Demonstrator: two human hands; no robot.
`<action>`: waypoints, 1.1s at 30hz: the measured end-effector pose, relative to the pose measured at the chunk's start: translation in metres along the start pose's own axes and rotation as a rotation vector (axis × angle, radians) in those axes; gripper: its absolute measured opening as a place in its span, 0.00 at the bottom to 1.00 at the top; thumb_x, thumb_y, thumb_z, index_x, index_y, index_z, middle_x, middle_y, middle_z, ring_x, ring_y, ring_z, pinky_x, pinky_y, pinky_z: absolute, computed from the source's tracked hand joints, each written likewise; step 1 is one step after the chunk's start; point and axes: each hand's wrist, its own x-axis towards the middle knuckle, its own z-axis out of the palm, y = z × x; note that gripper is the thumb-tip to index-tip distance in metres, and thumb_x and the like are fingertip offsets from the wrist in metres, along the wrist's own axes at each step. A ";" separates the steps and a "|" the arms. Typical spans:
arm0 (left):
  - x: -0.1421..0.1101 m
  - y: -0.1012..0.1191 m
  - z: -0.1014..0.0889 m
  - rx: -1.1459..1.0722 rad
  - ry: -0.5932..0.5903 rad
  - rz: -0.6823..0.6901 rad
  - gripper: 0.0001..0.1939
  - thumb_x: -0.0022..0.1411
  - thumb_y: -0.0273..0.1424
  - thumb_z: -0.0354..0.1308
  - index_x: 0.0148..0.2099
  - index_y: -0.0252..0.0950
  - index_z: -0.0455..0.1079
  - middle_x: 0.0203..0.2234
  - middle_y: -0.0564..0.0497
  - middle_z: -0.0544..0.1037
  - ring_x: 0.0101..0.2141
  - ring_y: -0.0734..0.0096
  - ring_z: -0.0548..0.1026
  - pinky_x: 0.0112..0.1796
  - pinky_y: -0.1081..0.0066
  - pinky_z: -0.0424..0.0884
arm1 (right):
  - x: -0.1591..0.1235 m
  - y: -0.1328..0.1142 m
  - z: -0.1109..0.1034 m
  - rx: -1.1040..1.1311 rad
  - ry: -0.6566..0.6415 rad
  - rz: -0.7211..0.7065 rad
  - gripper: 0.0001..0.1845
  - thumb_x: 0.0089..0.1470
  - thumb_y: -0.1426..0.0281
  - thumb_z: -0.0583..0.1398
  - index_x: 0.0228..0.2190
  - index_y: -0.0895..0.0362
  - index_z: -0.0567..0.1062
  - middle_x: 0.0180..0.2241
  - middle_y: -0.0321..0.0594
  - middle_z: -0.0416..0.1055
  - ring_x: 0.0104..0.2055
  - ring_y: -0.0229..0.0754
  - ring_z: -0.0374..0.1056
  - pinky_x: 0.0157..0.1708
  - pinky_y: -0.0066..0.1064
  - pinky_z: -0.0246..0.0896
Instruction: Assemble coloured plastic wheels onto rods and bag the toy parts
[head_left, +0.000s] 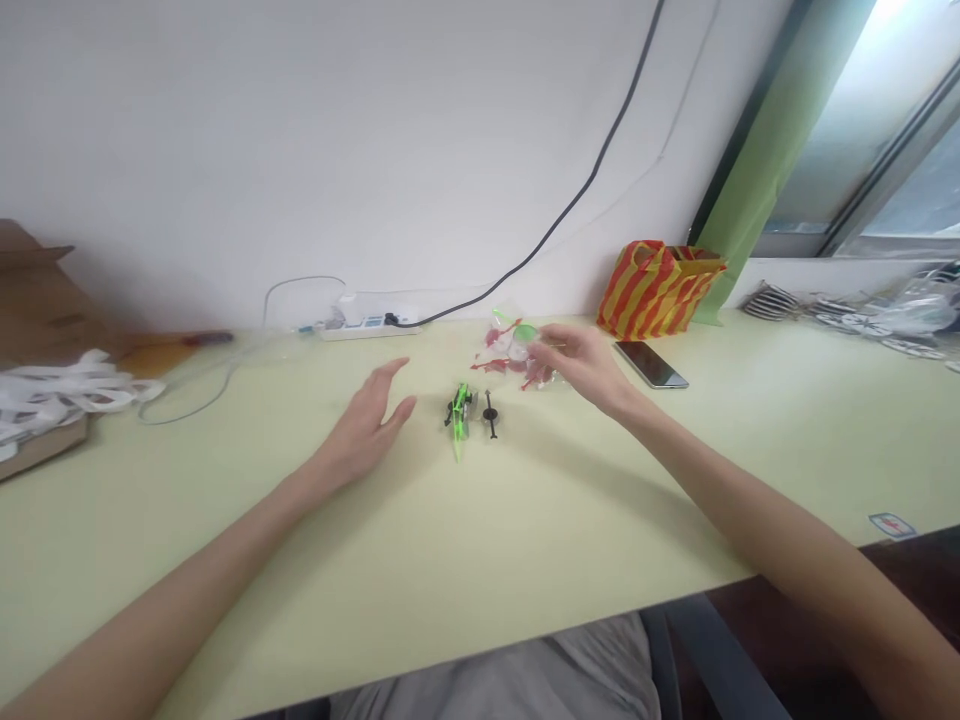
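Note:
My left hand [366, 422] hovers over the table with its fingers stretched and apart, holding nothing. To its right lies a small bright green and black plastic toy [459, 408], long and pointed at the near end. Beside that toy is a thin black bar with a round middle [490, 414]. My right hand [581, 365] is at a cluster of clear plastic packets [514, 352] with red, white and green pieces. Its fingers are pinched together, and a thin pale sliver shows at the fingertips, too small to name.
A phone [651, 364] lies right of my right hand, before a red and yellow striped bag [660, 290]. A power strip [371, 326] with a black cable [559, 215] runs along the wall. White strips [75, 390] and a cardboard box [52, 290] stand left.

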 end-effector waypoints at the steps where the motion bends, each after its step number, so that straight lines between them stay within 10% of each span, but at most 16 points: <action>1: -0.002 0.004 0.002 -0.044 -0.043 -0.014 0.35 0.76 0.50 0.44 0.76 0.41 0.46 0.74 0.42 0.55 0.72 0.51 0.55 0.70 0.49 0.52 | 0.003 -0.003 0.001 0.007 -0.042 0.017 0.17 0.64 0.58 0.63 0.30 0.58 0.76 0.27 0.40 0.78 0.29 0.41 0.76 0.29 0.29 0.71; 10: -0.010 0.015 0.020 0.026 -0.369 0.069 0.46 0.73 0.56 0.43 0.80 0.37 0.34 0.78 0.42 0.41 0.75 0.50 0.44 0.72 0.53 0.45 | 0.047 0.001 0.003 -0.086 -0.189 0.090 0.17 0.67 0.59 0.61 0.33 0.60 0.78 0.30 0.44 0.79 0.26 0.38 0.73 0.18 0.26 0.60; 15: -0.010 0.012 0.024 0.074 -0.374 0.088 0.47 0.73 0.57 0.43 0.80 0.35 0.33 0.77 0.42 0.41 0.75 0.49 0.46 0.71 0.53 0.49 | 0.064 -0.010 0.004 -0.196 -0.163 -0.043 0.16 0.66 0.63 0.60 0.35 0.62 0.82 0.33 0.45 0.81 0.32 0.39 0.73 0.30 0.28 0.66; 28: -0.014 0.013 0.032 0.060 -0.349 0.174 0.46 0.73 0.56 0.46 0.80 0.38 0.37 0.77 0.42 0.45 0.74 0.48 0.49 0.71 0.51 0.48 | 0.084 -0.025 -0.009 -0.172 0.201 -0.195 0.16 0.68 0.66 0.57 0.36 0.61 0.81 0.33 0.45 0.78 0.35 0.40 0.73 0.37 0.32 0.70; 33: -0.016 0.030 0.024 -0.125 -0.243 0.112 0.42 0.73 0.56 0.45 0.80 0.44 0.41 0.77 0.48 0.44 0.76 0.51 0.41 0.72 0.48 0.37 | 0.058 -0.026 0.000 -0.264 0.482 -0.402 0.21 0.74 0.59 0.49 0.51 0.52 0.78 0.47 0.46 0.77 0.51 0.47 0.74 0.51 0.42 0.72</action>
